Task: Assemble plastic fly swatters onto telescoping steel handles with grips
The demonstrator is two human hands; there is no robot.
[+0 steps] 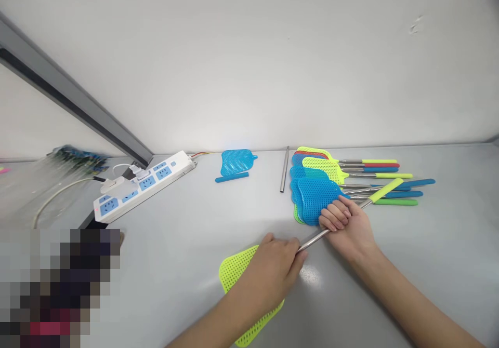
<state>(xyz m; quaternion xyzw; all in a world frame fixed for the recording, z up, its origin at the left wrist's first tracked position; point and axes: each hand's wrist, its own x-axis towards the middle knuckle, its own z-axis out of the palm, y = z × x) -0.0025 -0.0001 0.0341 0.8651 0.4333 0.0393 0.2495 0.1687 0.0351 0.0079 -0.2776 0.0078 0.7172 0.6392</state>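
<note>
A yellow-green fly swatter with a metal rod and a yellow grip lies slantwise across both hands. My left hand is closed round the swatter where its head meets the rod, covering part of the head. Farther up the rod, my right hand is wrapped round the metal just below the yellow grip. Behind the right hand lies a pile of fly swatters, with a blue swatter on top and a yellow swatter farther back. Their handles point right.
A loose blue swatter head, a blue grip and a metal tube lie near the wall. At left stands a white power strip with plugs and cables. Clear plastic packaging is beyond a grey frame post.
</note>
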